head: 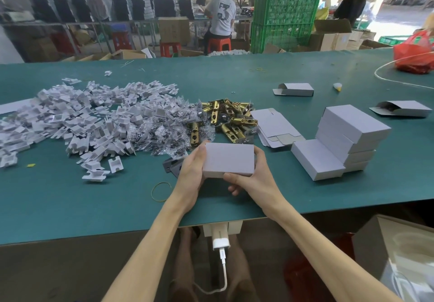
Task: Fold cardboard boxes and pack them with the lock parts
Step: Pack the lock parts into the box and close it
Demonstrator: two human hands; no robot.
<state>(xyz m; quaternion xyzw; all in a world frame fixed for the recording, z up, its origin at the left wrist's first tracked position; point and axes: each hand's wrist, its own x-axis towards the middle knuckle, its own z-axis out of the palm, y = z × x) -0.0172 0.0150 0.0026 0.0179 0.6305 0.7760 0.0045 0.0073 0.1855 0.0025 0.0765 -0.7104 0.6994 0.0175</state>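
A closed grey cardboard box (228, 159) is held just above the green table (70, 207), near its front edge. My left hand (191, 172) grips its left end, and my right hand (252, 179) grips its right end with the thumb along the front side. Behind the box lies a heap of brass lock latches (229, 119). Left of the latches are small clear bags of screws (164, 125) and a wide pile of white card inserts (77, 116). Flat unfolded box blanks (272, 125) lie right of the latches.
A stack of closed grey boxes (347, 137) stands at the right. Two open boxes (296, 89) (404, 109) lie further back. A yellow rubber band (160, 191) and dark metal plates (172, 166) lie by my left wrist. A red bag (413, 53) sits far right. People work behind the table.
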